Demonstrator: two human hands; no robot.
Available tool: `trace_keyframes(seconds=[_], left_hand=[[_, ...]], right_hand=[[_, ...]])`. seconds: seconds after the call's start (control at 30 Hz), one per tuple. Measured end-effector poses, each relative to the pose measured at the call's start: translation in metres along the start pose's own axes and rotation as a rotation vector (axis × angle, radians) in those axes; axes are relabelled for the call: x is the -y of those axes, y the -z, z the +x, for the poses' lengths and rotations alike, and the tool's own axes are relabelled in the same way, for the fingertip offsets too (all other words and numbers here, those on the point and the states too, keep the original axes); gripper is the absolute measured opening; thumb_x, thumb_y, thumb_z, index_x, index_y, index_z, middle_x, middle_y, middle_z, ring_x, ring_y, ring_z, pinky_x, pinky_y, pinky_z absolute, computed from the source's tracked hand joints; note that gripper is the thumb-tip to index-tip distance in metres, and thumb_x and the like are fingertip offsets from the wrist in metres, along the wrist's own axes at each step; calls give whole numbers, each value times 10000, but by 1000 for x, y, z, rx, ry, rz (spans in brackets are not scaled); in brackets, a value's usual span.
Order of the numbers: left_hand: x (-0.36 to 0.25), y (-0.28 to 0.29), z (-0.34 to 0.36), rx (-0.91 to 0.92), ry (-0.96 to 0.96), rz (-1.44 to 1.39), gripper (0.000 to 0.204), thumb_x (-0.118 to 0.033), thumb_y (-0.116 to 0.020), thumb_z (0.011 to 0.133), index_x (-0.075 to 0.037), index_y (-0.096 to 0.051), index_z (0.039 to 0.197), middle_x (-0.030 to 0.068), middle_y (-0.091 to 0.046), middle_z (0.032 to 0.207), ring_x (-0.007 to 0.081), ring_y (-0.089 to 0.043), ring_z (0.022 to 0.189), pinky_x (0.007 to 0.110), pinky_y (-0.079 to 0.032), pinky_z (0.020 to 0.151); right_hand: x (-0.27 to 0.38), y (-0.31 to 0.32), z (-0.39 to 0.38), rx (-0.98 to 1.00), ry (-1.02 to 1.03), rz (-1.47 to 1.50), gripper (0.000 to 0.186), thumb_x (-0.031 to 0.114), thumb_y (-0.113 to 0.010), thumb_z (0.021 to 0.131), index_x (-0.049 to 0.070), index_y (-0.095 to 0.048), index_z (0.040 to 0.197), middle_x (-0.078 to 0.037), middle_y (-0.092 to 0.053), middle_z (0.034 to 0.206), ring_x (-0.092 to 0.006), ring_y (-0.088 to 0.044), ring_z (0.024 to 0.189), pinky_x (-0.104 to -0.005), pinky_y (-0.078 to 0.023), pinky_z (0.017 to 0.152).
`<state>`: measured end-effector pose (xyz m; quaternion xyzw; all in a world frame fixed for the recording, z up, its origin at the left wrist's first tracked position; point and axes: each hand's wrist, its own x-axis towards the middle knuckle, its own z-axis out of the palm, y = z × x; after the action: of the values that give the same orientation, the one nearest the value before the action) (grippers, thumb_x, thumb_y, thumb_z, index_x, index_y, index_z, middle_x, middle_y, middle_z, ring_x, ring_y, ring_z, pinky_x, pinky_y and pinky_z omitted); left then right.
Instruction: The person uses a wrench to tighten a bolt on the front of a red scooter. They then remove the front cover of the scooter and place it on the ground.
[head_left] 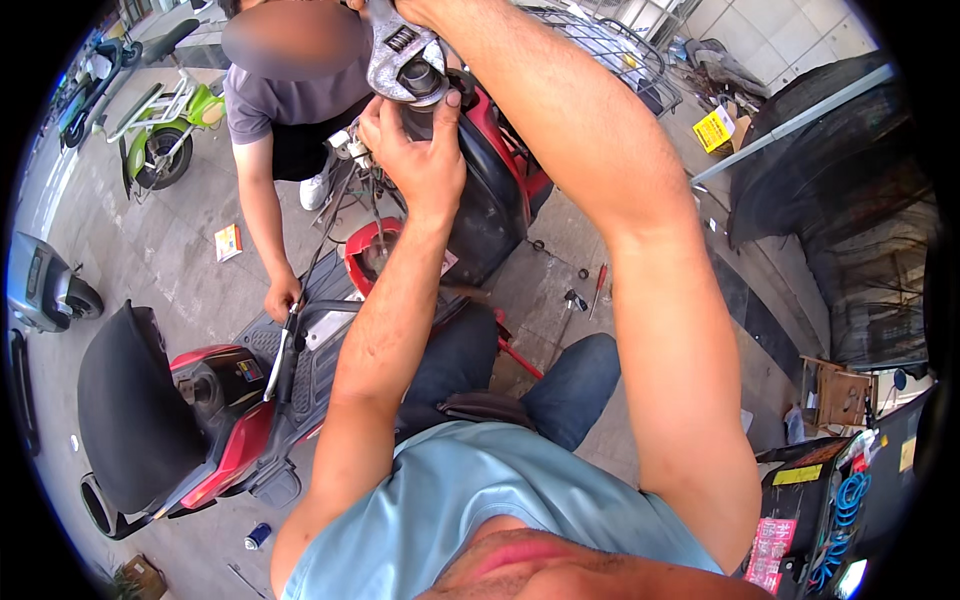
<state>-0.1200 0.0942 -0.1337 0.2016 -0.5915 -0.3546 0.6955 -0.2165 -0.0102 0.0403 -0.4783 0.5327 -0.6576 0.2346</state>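
A silver adjustable wrench (390, 50) is raised at the top of the head view, its jaws around a dark round nut (420, 74). My left hand (420, 165) reaches up from below, thumb and fingers closed on either side of the jaw end. At the upper edge, my right hand (412, 8) grips the wrench's handle; most of that hand is cut off. Behind my hands stands the red and black front of a scooter (485, 200), with loose cables (365, 180) hanging beside it.
A crouching person's hand (284, 296) holds a handlebar (288, 345) over the scooter's footboard. The black seat (135, 410) is at left. A screwdriver (600, 285) and keys (574, 300) lie on the pavement. A green bike (165, 130) stands farther off; blue cable (845, 515) hangs lower right.
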Motion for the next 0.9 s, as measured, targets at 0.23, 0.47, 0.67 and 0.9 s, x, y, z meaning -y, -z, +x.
trace_keyframes(seconds=[0.23,0.47,0.67,0.9], left_hand=[[-8,11,2,70,48,-85,586,-275,-846,886,45,-588,1303,129,-555,1230,231,-553,1178,376,-442,1048],[-12,15,17,96,55,-149,716,-323,-886,826,14,-562,1368,154,-576,1337,249,-561,1223,398,-457,1033],[-10,28,29,160,53,-151,612,-196,-869,839,16,-590,1341,151,-622,1355,236,-615,1191,358,-493,988],[-22,13,25,165,35,-159,618,-191,-890,814,10,-607,1327,161,-598,1399,240,-604,1221,362,-498,999]], right_hand=[[-15,33,18,-199,-59,-185,246,-3,-544,888,-34,-594,1126,-188,-649,793,-255,-629,573,-412,-466,451],[-28,43,16,-437,-24,-26,306,-18,-419,910,19,-553,1183,-153,-600,665,-262,-560,456,-426,-376,365],[-24,44,-9,-372,41,219,100,98,-475,993,34,-544,1026,-88,-547,598,-190,-492,407,-346,-327,330],[-13,72,-34,-478,-11,394,117,183,-568,1002,71,-539,1021,-30,-524,633,-150,-471,421,-303,-336,348]])
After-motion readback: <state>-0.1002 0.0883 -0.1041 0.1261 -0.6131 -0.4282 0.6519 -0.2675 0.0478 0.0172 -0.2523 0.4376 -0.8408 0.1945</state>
